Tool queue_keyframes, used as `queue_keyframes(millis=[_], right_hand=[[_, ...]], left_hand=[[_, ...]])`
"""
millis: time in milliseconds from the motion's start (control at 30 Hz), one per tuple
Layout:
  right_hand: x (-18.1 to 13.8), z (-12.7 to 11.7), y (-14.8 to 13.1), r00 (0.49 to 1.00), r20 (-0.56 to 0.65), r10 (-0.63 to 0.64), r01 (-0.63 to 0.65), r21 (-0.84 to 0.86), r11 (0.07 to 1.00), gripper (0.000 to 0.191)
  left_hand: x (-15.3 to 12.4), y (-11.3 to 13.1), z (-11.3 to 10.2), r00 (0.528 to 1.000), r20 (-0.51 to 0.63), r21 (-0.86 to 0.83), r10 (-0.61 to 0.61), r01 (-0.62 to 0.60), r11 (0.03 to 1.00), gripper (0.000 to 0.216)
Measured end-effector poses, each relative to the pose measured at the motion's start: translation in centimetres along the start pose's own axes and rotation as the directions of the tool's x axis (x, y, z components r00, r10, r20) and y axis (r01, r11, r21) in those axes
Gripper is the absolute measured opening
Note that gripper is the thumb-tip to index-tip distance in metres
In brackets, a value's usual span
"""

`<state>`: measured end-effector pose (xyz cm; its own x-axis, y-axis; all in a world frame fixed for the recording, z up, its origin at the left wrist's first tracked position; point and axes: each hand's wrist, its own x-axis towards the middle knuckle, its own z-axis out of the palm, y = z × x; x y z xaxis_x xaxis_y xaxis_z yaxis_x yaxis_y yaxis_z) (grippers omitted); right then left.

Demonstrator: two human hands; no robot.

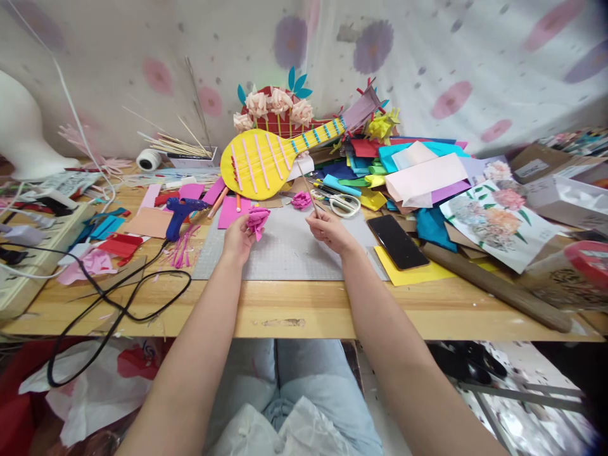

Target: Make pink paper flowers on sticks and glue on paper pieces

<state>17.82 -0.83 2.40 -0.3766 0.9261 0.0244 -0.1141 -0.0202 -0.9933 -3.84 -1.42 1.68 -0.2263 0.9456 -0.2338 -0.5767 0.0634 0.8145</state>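
My left hand is closed on a magenta paper flower, held just above the grey cutting mat. My right hand pinches the lower end of a thin wooden stick that slants up and away to the left. The two hands are about a hand's width apart over the mat. A second small pink paper flower lies on the mat beyond them, near white-handled scissors.
A blue glue gun with a black cord lies left of the mat. A yellow paper lute and paper roses stand behind. Coloured paper is heaped at the right, with a black phone, a flower print and a cardboard tube.
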Motion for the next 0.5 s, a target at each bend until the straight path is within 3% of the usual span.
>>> queue_keyframes(millis=[200, 500], right_hand=[[1.2, 3.3, 1.8, 0.986, -0.144, 0.086, -0.073, 0.095, 0.993, 0.036], [1.0, 3.8, 1.6, 0.992, -0.024, 0.127, -0.124, 0.095, 0.988, 0.048]], left_hand=[[-0.8, -0.8, 0.8, 0.993, 0.117, 0.119, -0.027, 0.013, 0.993, 0.026], [-1.5, -2.0, 1.2, 0.957, 0.275, 0.282, -0.093, 0.013, 0.959, 0.039]])
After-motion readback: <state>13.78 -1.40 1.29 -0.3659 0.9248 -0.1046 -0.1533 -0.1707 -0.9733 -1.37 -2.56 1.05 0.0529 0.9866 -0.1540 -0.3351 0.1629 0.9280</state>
